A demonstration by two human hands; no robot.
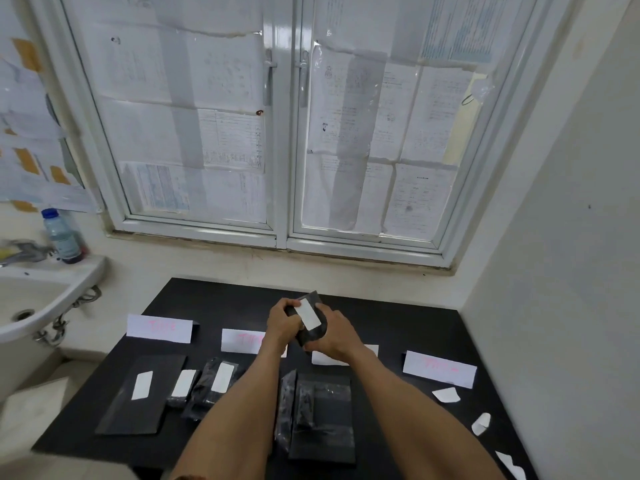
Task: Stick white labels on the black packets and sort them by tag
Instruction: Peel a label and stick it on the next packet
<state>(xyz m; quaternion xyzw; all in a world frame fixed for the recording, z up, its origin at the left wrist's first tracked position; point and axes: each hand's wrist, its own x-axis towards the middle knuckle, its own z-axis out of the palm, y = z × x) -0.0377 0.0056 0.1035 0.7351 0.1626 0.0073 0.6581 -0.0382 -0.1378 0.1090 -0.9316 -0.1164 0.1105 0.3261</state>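
Note:
Both hands hold one black packet (311, 336) up above the middle of the black table (398, 327); a white label (308, 315) lies on its face. My left hand (282, 320) grips the packet's left edge, thumb near the label. My right hand (330, 336) grips its lower right side. Three labelled black packets (145, 393) (183, 388) (216, 384) lie at the front left. Unlabelled black packets (322, 417) lie in a pile between my forearms. White folded tag cards with pink writing (159, 328) (242, 340) (439, 368) stand in a row; another (325, 358) is mostly hidden by my right hand.
Scraps of white backing paper (446, 394) (481, 423) (510, 465) lie along the table's right edge. A white sink (52, 296) with a tap and a plastic bottle (64, 237) is at the left. A papered window is behind; a wall is close on the right.

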